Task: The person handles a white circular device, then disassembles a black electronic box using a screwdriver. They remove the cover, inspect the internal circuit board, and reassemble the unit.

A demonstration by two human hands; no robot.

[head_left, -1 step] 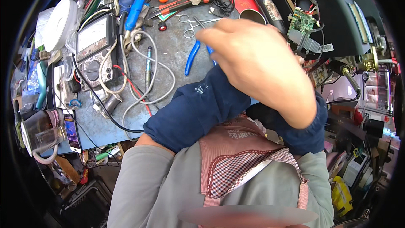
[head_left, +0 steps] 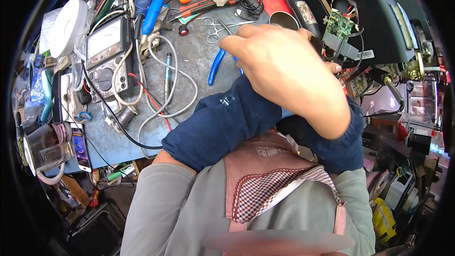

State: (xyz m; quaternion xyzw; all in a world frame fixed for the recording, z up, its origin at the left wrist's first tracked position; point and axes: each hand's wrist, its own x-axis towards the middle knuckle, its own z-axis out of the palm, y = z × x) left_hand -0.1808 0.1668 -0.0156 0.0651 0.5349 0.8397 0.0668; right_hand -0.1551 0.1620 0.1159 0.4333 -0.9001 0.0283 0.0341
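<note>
My right hand (head_left: 270,57), palm down with curled fingers, reaches in from the right and crosses over my left arm. Its fingertips are hidden beneath it, and what they hold, if anything, does not show. Pliers with blue handles (head_left: 216,68) lie beside its thumb side, partly covered by it. My left forearm wears a dark blue sleeve (head_left: 218,123) and passes under the right hand. Of my left hand (head_left: 334,67) only a fingertip shows, near a green circuit board (head_left: 337,24) with a grey ribbon cable.
Steel forceps (head_left: 213,37) and a thin pen-like tool (head_left: 168,73) lie on the grey bench. A looped grey cable (head_left: 194,85) spreads near a multimeter (head_left: 106,52). A phone (head_left: 80,147) and a clear mug (head_left: 47,149) stand at the left edge. A black panel (head_left: 365,0) rises at right.
My right hand and wrist have shifted slightly left and down, uncovering a little more of the fingertip beyond it. The rest of the bench looks the same.
</note>
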